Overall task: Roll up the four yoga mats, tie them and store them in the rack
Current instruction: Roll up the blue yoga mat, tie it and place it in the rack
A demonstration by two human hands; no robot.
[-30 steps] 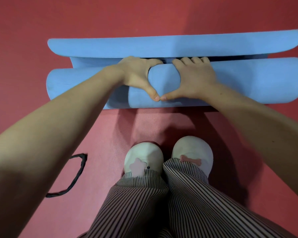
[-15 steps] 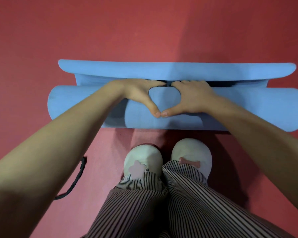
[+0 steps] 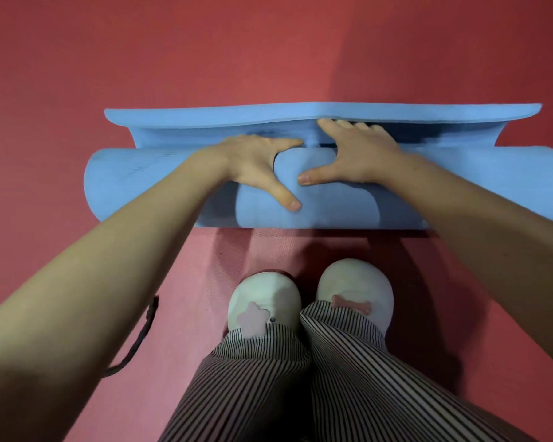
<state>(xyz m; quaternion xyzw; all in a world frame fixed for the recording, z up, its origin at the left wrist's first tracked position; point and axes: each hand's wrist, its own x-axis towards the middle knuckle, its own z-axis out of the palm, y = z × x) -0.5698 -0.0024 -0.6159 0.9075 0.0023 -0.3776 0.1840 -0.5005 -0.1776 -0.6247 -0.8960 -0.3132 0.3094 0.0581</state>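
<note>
One blue yoga mat (image 3: 479,183), nearly rolled

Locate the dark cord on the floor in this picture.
Head view: the dark cord lies on the red floor on the person's left, partly hidden by the left forearm, left of the white slippers, nearer than the blue mat.

A yoga room: red floor (image 3: 109,59), rolled blue mat (image 3: 476,183).
</note>
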